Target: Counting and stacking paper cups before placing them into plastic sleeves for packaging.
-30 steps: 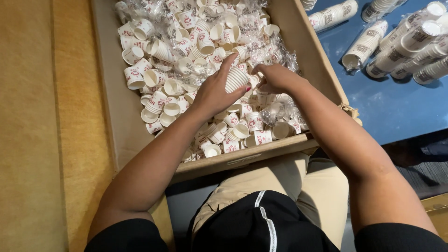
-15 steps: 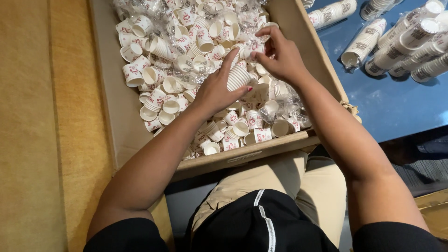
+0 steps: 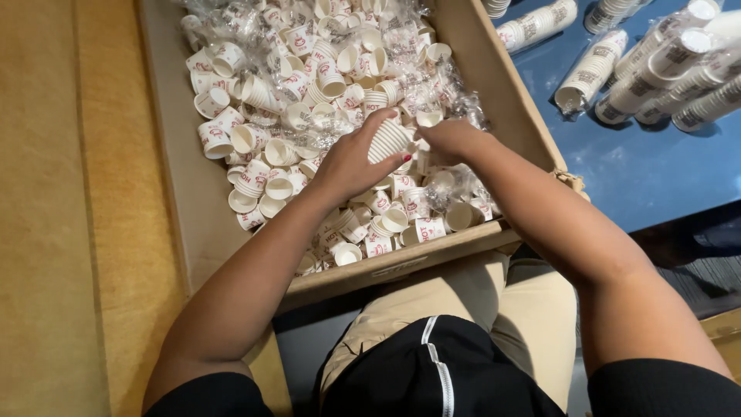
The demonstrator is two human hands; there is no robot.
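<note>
A shallow cardboard box (image 3: 193,208) holds several small white paper cups with red print (image 3: 255,139) mixed with crumpled clear plastic wrap (image 3: 440,100). Over the middle of the box my left hand (image 3: 351,162) grips a short nested stack of cups (image 3: 388,139), held on its side. My right hand (image 3: 451,139) is closed at the open end of that stack, its fingertips touching it. What the right fingers hold is hidden.
Wrapped sleeves of stacked cups (image 3: 656,69) lie on a blue surface (image 3: 648,170) to the right of the box. A tan wooden surface (image 3: 69,232) runs along the left. My lap, in beige trousers (image 3: 463,309), is below the box's near wall.
My right hand reached to the far right of the box half a second ago and has come back to the end of the stack. The left hand has kept its hold.
</note>
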